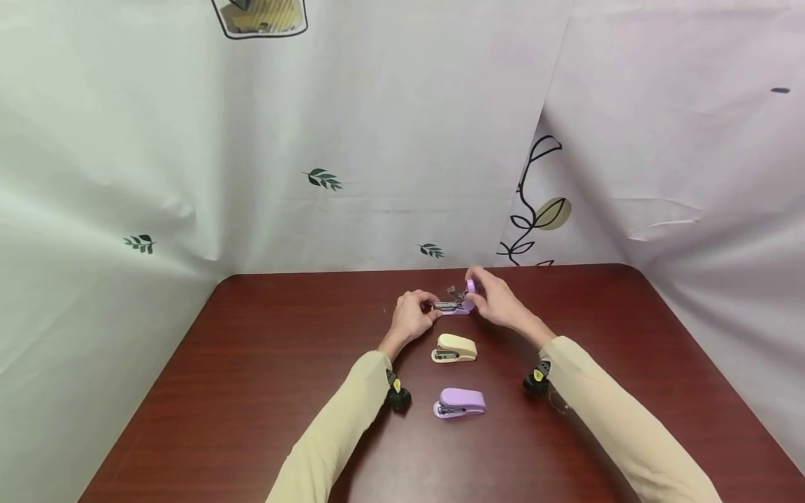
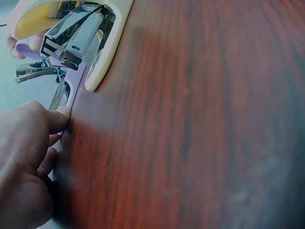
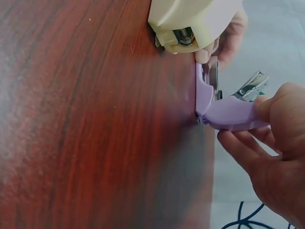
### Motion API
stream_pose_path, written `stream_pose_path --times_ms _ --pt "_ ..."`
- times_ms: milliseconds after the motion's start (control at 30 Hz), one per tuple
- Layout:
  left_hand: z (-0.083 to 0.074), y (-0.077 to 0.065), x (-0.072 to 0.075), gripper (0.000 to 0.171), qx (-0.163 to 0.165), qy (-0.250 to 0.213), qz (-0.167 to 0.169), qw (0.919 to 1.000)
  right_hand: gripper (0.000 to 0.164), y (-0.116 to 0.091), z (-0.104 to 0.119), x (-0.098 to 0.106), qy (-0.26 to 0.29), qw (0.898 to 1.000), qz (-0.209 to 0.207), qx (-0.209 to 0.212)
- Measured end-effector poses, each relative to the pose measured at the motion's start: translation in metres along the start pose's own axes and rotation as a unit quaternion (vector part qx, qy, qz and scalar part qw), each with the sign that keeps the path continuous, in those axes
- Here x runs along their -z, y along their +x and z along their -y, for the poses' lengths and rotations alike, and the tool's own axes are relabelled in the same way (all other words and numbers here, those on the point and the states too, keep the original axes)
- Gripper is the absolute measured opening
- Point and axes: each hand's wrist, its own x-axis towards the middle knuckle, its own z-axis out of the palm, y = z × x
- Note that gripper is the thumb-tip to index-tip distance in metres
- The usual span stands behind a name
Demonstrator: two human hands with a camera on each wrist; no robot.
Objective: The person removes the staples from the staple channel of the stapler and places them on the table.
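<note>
One lilac stapler [image 1: 449, 307] lies unfolded. Left hand [image 1: 411, 316] pinches its base [image 3: 205, 93]; right hand [image 1: 497, 302] grips its raised cover [image 3: 233, 114].

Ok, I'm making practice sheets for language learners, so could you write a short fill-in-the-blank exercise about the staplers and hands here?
1. The left hand and the right hand hold the open stapler, whose colour is ____.
2. Its raised cover is held by the hand on the person's ____ side.
3. The cream stapler lies ____ the open one and the stapler nearest the person.
4. Altogether, ____ staplers are on the table.

Missing words: purple; right; between; three.
</note>
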Motion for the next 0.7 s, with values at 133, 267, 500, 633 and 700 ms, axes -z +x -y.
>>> stream_pose_path --times_ms 133,267,500,633,700 --pt "0.0 0.0 0.0 0.014 -0.006 0.0 -0.002 1.0 0.03 -0.006 -0.004 0.0 0.011 1.0 -0.02 -0.02" --pt "0.0 -0.001 0.001 0.014 -0.007 0.0 -0.002 1.0 0.032 -0.012 -0.008 0.002 0.04 0.997 -0.03 -0.054" --pt "0.0 -0.002 0.0 0.014 0.0 0.001 0.001 1.0 0.027 -0.022 -0.018 0.0 0.154 0.981 -0.031 -0.116" --pt "0.0 -0.002 0.0 0.013 -0.003 0.0 0.001 1.0 0.026 -0.026 -0.024 -0.002 0.251 0.957 -0.035 -0.141" --pt "0.001 -0.003 0.0 0.013 -0.001 -0.001 0.002 1.0 0.026 -0.029 -0.027 -0.003 0.281 0.947 -0.035 -0.152"
